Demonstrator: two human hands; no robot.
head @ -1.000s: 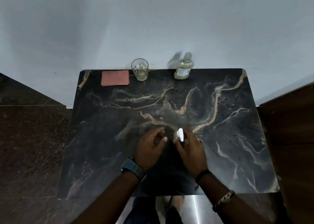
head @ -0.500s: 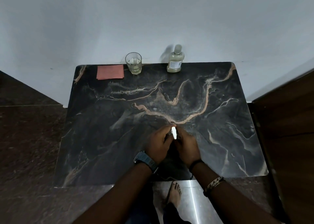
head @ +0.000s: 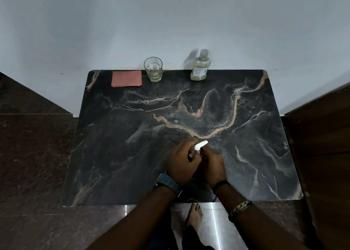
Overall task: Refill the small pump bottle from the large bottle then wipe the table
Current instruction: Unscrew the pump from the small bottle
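Black table (head: 246, 155), tan veins; salmon cloth (head: 126, 78); white pump (head: 201, 144).

Looks like a room in somebody's home, not a lab or shop. There's a small dark marble table (head: 132, 155) pushed against a plain painted wall (head: 170, 22), polished stone floor (head: 34, 155) around it, and a bare foot (head: 195, 217) showing underneath. On the table: a drinking glass (head: 153, 69), a folded pink cloth (head: 126, 78) and a household bottle (head: 200, 66).

cloth (head: 126, 78) left of glass (head: 153, 69), bottle (head: 200, 66) right
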